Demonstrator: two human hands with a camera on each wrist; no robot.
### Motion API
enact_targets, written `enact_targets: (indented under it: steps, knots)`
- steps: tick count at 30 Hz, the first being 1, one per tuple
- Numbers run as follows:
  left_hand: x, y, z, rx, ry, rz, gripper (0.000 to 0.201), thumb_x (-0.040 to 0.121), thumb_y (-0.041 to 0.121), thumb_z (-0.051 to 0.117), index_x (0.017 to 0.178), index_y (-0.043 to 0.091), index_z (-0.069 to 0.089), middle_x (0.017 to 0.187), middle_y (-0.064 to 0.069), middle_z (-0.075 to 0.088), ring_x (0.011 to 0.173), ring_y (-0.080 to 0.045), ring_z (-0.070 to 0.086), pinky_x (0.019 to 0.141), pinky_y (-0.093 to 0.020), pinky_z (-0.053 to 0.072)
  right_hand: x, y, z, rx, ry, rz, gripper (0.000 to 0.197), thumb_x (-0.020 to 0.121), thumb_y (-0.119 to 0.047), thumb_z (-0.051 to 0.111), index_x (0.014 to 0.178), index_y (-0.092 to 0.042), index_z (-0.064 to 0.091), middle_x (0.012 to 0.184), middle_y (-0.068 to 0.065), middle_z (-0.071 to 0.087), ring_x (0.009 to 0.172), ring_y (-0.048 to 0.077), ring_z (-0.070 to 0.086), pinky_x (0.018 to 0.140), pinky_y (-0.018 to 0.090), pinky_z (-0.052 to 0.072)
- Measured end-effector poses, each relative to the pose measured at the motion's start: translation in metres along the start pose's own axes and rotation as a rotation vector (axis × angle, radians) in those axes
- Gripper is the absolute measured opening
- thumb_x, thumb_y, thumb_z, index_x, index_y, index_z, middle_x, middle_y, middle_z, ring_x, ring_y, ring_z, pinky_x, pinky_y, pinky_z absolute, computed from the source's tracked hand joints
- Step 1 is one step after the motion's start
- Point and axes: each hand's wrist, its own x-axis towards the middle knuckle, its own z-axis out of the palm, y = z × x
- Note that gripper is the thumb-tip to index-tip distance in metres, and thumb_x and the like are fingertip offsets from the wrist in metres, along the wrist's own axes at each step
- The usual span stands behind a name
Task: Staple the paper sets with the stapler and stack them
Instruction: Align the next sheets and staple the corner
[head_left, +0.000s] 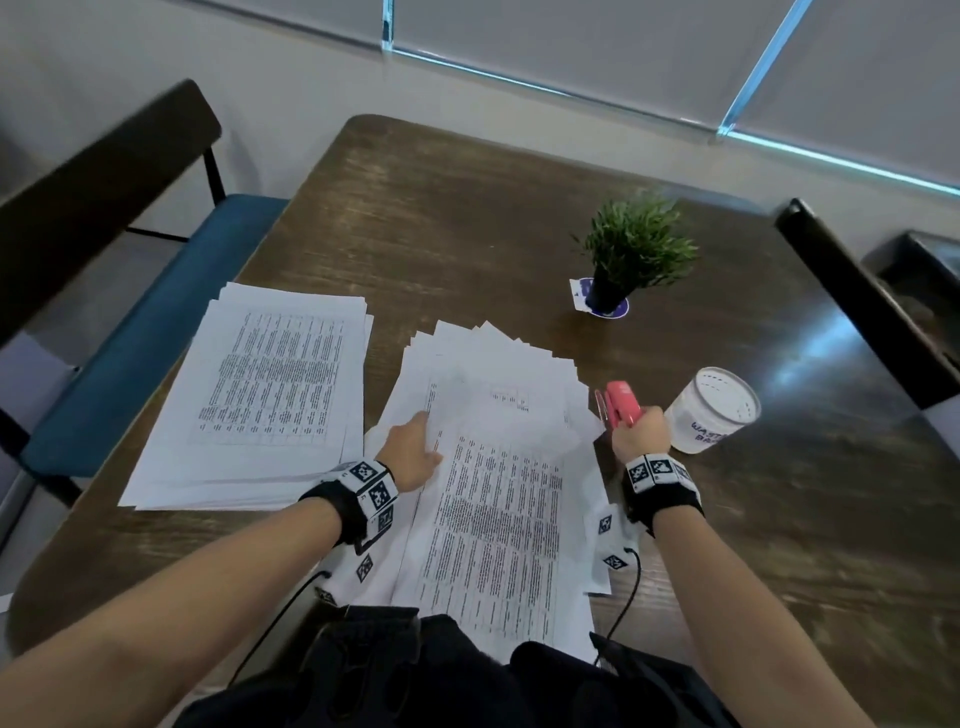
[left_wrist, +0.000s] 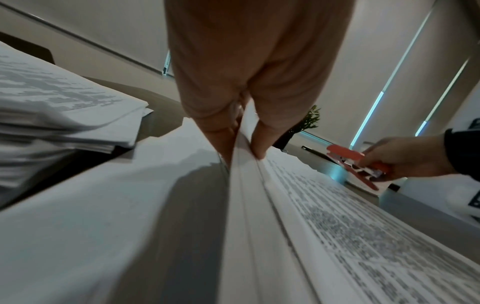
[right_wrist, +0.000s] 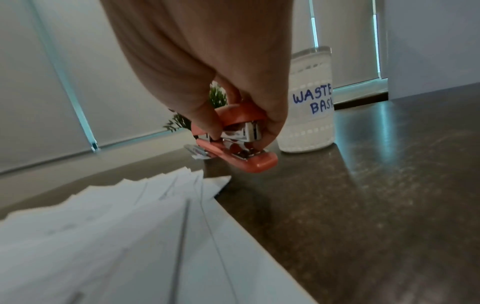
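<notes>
Partly, left hand (head_left: 413, 451) fingertips hide under paper set (head_left: 498, 499).

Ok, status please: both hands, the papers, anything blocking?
Left hand pinches top paper set. Right hand grips red stapler. Waste basket jar beside stapler, nothing blocking.

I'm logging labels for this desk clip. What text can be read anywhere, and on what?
"WASTE BAS": handwritten in blue on the white container, cut off at its edge.
Printed sheets under the left hand and on the left stack: too blurred to read.
Red stapler: no text visible.
</notes>
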Motion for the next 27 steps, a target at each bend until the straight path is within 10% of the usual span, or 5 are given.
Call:
enact_targets:
  steps: [10,19,27]
  knots:
    - [-0.004,0.029,0.031,-0.047,-0.052,0.093,0.083,0.094,0.000,0.053,0.155,0.014,0.000,0.137,-0.020,0.052,0.119,-0.035,0.055,0.094,-0.030,0.042,-0.052,-0.025,-0.015,-0.016,-0.178,-0.137,0.033,0.092,-0.025,0.058,0.116,-0.001,0.056,0.113,0.017,0.063,0.103,0.035,0.060,0.084,0.035,0.046]
    - [-0.019,0.012,0.053,0.127,-0.192,0.042,0.085,0.086,0.014,0.070,0.150,0.012,0.014,0.131,-0.016,0.051,0.117,-0.033,0.056,0.093,-0.031,0.045,-0.104,-0.021,0.026,-0.238,-0.404,-0.065,0.035,0.091,-0.020,0.059,0.119,-0.004,0.046,0.121,0.015,0.057,0.108,0.034,0.060,0.087,0.039,0.050]
    - [-0.008,0.032,0.063,0.574,-0.124,0.242,0.065,0.091,0.043,0.060,0.145,0.018,0.036,0.161,-0.003,0.016,0.146,-0.026,0.014,0.112,-0.049,0.027,-0.108,-0.028,0.040,-0.356,-0.369,-0.165,0.050,0.099,-0.034,0.048,0.138,-0.008,0.032,0.131,0.016,0.048,0.114,0.038,0.055,0.090,0.044,0.045]
